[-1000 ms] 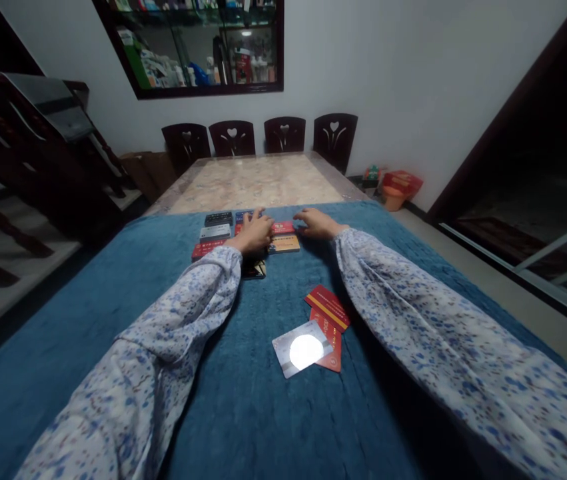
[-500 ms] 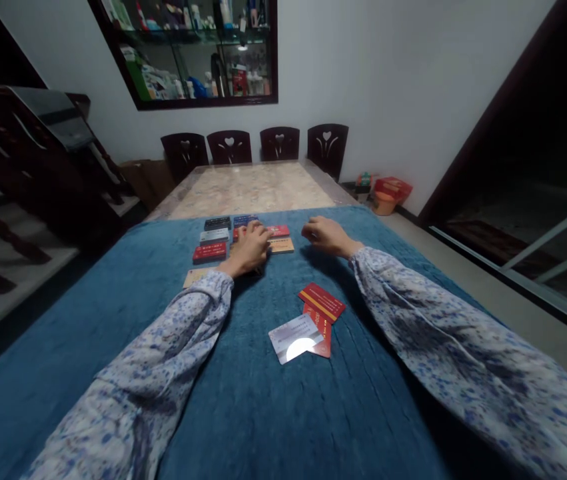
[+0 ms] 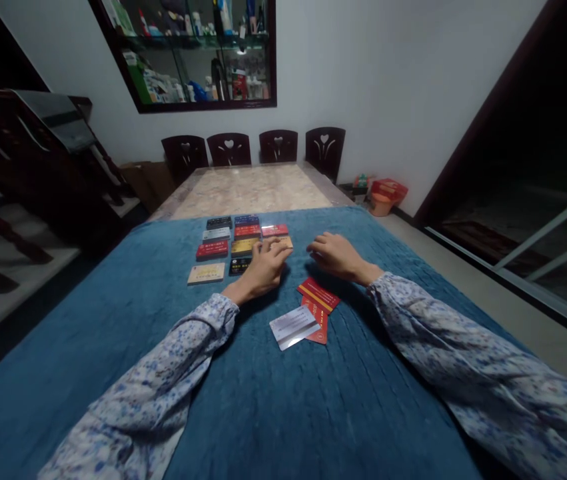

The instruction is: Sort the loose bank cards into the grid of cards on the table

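Left hand (image 3: pixel 266 268) partly hides card stacks (image 3: pixel 246 247); right hand (image 3: pixel 337 256) is near loose cards (image 3: pixel 293 327).

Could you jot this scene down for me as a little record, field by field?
Left hand: partly hides the tan pile; touching or not is unclear
Right hand: loosely curled, nothing visible in it, near the striped card
Card piles: ten visible, in three columns
Loose cards: silver card and striped card, both overlapping the orange card
Surface: blue cloth over the table's near part
Background: four chairs
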`<state>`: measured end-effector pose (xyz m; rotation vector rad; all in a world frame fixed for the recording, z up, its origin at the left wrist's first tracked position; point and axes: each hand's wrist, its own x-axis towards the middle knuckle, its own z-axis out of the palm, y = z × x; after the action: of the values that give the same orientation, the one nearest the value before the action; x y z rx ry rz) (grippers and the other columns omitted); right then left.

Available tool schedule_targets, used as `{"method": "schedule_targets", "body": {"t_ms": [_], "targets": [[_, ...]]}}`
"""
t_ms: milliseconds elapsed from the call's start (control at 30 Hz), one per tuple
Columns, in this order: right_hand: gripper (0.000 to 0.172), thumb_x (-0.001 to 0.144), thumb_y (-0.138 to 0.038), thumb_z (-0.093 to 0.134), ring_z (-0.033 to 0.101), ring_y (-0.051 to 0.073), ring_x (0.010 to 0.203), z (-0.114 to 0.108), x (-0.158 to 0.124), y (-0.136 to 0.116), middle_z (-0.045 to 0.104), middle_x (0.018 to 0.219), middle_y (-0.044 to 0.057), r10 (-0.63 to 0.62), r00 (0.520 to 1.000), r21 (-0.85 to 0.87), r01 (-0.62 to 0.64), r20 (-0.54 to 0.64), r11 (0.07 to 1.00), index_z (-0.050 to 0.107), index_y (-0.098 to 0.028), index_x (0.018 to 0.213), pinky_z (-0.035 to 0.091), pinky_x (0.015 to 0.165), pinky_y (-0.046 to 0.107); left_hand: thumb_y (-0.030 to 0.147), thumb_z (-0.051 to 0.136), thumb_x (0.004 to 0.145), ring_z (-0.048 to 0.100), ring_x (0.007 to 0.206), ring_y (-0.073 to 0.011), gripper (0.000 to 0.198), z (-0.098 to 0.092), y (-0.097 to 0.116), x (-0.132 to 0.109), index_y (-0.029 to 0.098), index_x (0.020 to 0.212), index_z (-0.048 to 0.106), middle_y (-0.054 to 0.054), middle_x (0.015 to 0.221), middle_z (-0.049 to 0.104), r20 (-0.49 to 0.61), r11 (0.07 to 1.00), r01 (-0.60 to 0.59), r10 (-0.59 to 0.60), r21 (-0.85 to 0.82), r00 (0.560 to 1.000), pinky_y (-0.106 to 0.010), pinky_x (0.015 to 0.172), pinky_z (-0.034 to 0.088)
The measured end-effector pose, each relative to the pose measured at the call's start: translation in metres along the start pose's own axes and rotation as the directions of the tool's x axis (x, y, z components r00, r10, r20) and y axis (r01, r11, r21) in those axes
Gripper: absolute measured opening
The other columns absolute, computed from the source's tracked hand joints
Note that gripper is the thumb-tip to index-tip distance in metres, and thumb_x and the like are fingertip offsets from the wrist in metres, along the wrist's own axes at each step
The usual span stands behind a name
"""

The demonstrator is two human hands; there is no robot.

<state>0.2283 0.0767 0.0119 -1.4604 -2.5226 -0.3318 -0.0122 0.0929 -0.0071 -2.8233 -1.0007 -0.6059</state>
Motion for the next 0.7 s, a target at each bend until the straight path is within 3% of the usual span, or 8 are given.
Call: {"method": "schedule_targets", "body": {"t_ms": [333, 500, 700], "targets": [[0.019, 0.096, -0.02, 0.055, 0.055, 0.022, 0.086, 0.003, -0.051, -0.008, 0.071, 0.091, 0.01, -0.06, 0.994, 0.042, 0.064, -0.092, 0.997, 0.073, -0.018, 0.103, 0.033, 0.07, 0.032, 0.014, 0.045, 0.097, 0.039, 0.141, -0.0359, 0.041, 0.002, 0.026, -0.016, 0.018, 0.134, 0.062, -0.015, 0.139, 0.063, 0.051, 0.995, -0.067, 0.071, -0.078, 0.996, -0.06, 0.107, 0.031], [0.021, 0.098, -0.03, 0.059, 0.056, 0.022, 0.088, -0.003, -0.071, -0.02, 0.072, 0.093, 0.01, -0.06, 0.996, 0.066, 0.065, -0.07, 0.996, 0.073, -0.018, 0.105, 0.034, 0.07, 0.032, 0.013, 0.045, 0.097, 0.039, 0.142, -0.0356, 0.04, 0.005, 0.032, -0.017, 0.018, 0.132, 0.063, -0.014, 0.139, 0.064, 0.122, 0.984, -0.101, 0.119, -0.145, 0.985, -0.061, 0.109, 0.032], [0.027, 0.097, -0.041, 0.06, 0.058, 0.023, 0.093, -0.012, -0.079, -0.034, 0.072, 0.098, 0.01, -0.058, 0.997, 0.062, 0.055, 0.043, 0.997, 0.073, -0.018, 0.106, 0.034, 0.072, 0.032, 0.012, 0.045, 0.094, 0.033, 0.148, -0.0355, 0.046, 0.003, 0.04, -0.014, 0.019, 0.137, 0.06, -0.013, 0.148, 0.059, 0.233, 0.97, -0.15, 0.194, -0.193, 0.953, -0.062, 0.11, 0.032]]}}
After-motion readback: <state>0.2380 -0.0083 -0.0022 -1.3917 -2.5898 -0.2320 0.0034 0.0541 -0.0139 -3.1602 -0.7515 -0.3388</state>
